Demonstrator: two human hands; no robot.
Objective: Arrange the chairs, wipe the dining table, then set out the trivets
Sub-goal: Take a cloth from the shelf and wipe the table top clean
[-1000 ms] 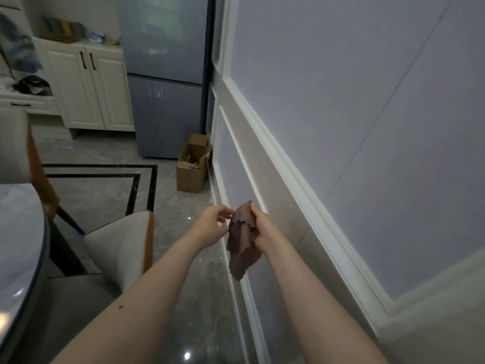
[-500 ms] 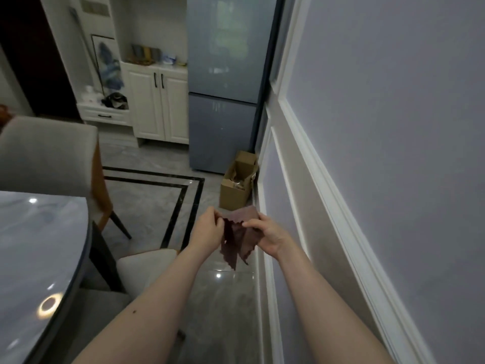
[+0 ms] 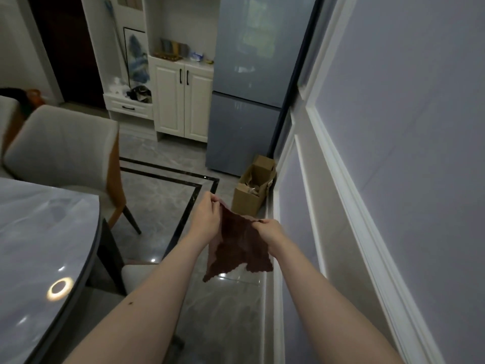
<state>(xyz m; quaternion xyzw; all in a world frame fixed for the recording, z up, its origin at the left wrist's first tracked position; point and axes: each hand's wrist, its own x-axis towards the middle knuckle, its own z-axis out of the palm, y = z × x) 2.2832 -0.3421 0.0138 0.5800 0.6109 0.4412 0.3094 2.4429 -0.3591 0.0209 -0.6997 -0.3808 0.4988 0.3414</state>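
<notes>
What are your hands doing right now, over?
Left hand and right hand each pinch a top corner of the brown cloth, spread out, hanging over the floor. Dining table off to the left, not touched. Nothing in the way.

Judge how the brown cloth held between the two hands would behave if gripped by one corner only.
The cloth probably flops: it already sags in folds below the left hand and right hand. It looks light, since fingertip pinches hold it.

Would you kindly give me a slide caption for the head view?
Both hands, left hand and right hand, spread a brown cloth beside the dining table.
</notes>
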